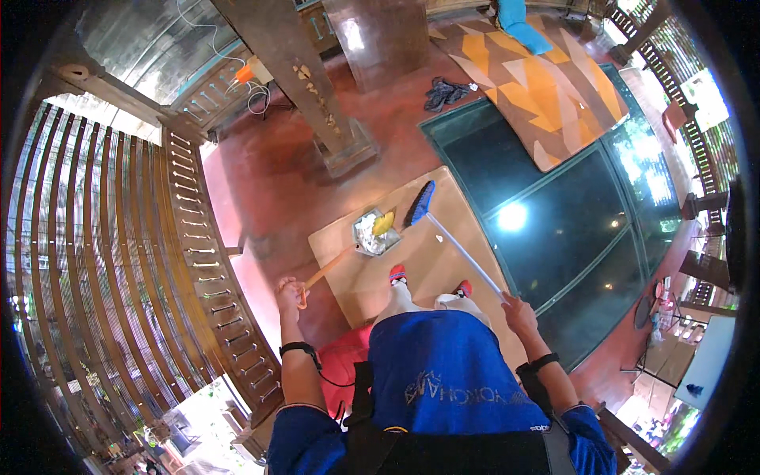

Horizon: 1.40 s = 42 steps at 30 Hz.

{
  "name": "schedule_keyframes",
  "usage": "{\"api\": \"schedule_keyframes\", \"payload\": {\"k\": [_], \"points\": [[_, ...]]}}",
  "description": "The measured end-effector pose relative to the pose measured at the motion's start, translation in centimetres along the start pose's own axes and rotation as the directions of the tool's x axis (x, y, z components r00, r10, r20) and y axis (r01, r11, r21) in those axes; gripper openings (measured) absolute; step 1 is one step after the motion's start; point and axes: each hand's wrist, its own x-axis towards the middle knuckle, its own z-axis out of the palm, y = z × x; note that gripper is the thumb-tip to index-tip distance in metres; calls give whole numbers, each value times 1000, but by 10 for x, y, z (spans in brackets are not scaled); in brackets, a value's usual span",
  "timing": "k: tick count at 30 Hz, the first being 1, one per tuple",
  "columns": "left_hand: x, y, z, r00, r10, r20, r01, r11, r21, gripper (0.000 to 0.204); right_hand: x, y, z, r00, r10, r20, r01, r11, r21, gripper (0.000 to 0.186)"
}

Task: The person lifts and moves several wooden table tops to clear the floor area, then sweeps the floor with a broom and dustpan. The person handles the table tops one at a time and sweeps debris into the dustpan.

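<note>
My left hand point(291, 294) is closed around the orange handle of a dustpan point(389, 247). The pan rests on a tan mat point(336, 241), with crumpled white scraps point(369, 235) and a yellow leaf-like piece point(384, 222) in it. My right hand point(518, 312) grips the pale blue stick of a broom point(467, 253). The broom's blue head, with dark bristles, stands on the mat just right of the dustpan and apart from it. A small white bit point(439, 238) lies on the mat near the stick.
A dark glass floor panel point(546, 245) borders the mat on the right, partly under an orange-and-brown patterned rug point(546, 87). Ahead stands a thick pillar point(317, 95). A black crumpled bag point(446, 93) lies beyond the panel. Wooden railing point(202, 245) runs along the left.
</note>
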Motion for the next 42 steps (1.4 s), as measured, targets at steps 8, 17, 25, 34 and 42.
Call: {"api": "schedule_keyframes", "payload": {"k": [8,17,25,34,42], "points": [[10,2,7,998,15,57,-17,999,36,33,2,10,18,1000,24,-16,-23,999,49,38],[24,-3,15,998,20,63,-25,997,73,27,-8,1,23,999,54,4,-54,993,102,40],[20,2,24,998,16,57,-18,999,39,25,-11,2,29,996,91,19,-92,989,118,40],[28,-9,16,1000,18,24,-20,993,117,22,-6,7,36,999,3,-39,1,993,118,40],[21,-3,24,1000,5,29,-8,995,96,24,-5,5,35,999,23,-24,-20,992,124,40]]}}
